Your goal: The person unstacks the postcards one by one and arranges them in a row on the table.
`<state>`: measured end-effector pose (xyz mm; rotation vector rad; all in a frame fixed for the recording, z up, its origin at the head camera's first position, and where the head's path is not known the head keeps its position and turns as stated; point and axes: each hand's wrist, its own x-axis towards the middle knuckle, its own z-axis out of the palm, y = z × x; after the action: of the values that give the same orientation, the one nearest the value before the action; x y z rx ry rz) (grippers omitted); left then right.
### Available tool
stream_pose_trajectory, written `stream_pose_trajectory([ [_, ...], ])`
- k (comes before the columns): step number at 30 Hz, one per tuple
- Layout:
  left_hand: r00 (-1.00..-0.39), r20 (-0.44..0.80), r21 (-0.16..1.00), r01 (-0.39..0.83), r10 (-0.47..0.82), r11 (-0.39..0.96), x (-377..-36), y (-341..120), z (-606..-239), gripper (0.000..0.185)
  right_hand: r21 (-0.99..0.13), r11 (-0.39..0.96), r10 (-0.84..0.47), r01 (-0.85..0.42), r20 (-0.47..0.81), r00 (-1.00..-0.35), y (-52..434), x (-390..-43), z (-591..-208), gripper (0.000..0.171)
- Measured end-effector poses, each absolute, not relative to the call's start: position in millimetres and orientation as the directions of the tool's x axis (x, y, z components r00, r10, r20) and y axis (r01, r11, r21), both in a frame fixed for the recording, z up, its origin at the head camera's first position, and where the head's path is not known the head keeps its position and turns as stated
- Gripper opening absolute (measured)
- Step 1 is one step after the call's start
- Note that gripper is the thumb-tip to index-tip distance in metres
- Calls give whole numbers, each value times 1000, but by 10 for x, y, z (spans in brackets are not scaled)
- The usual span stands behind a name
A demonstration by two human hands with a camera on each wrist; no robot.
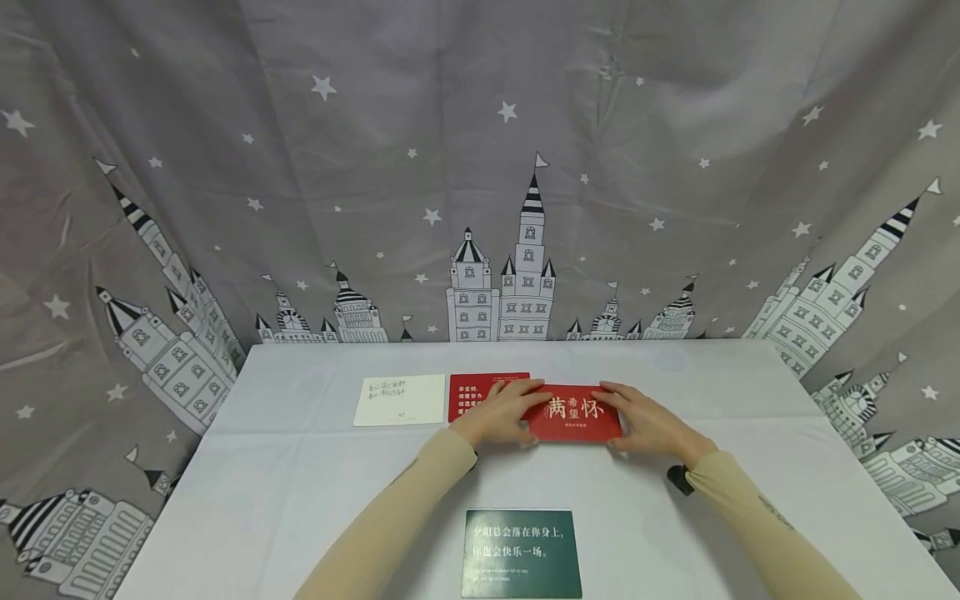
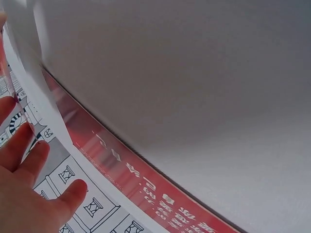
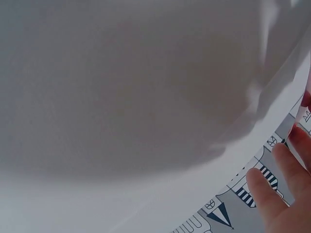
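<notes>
Between both hands is a red card (image 1: 573, 425) with large white characters, facing the head camera. My left hand (image 1: 497, 417) grips its left edge, thumb at the lower corner and fingers at the upper one. At the right edge, my right hand (image 1: 651, 423) pinches it in the same way. In the wrist views only a thin sliver of the card shows by the fingers, and it looks raised off the table. Partly behind the left hand lies a second red card (image 1: 467, 397) with white text, also seen in the left wrist view (image 2: 146, 189).
A cream card (image 1: 400, 402) with handwriting lies left of the second red card. Nearer the front is a dark green card (image 1: 521, 554) with white text. All rest on a white-covered table (image 1: 300, 483), with a grey castle-print curtain (image 1: 390, 208) rising behind and beside it.
</notes>
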<state>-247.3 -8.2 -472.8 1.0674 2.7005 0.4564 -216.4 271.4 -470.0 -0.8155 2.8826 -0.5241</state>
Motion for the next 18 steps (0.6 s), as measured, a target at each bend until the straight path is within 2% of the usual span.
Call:
stream_pose_trajectory([
  [18,-740,-88,321,613,667,722,-2579,48,-4766,74,-309,818,-517,-485,-24,-856,2770,-2319,-4705,75],
])
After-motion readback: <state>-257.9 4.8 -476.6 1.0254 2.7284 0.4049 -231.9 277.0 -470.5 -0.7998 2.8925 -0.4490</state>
